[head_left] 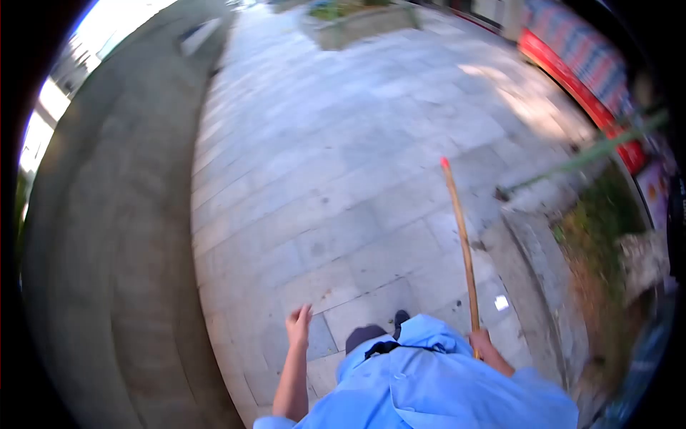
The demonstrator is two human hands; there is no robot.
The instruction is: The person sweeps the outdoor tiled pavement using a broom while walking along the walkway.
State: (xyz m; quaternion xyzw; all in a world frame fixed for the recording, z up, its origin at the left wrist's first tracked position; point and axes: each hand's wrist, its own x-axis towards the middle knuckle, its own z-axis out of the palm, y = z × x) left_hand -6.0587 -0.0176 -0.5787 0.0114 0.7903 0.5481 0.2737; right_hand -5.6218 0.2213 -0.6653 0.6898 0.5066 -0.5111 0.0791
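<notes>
My right hand [484, 346] is wrapped round a long wooden stick [463, 239]. The stick slants upward and away from me, ending in a red tip; below the hand its lower end is hidden by my body. At the other side, my left hand [299, 325] hangs in the air above the paving, its fingers curled together and no object showing in them. My blue shirt [436, 382] fills the bottom middle, with a dark shoe [401, 316] just beyond it.
Grey stone paving [321, 157] runs ahead, with a darker road [121, 214] on the left. A stone kerb [532, 272] and a planted bed [600, 229] border the right. A green pole [593, 152] slants there. A stone planter [368, 30] stands ahead; a white scrap [501, 303] lies near the stick.
</notes>
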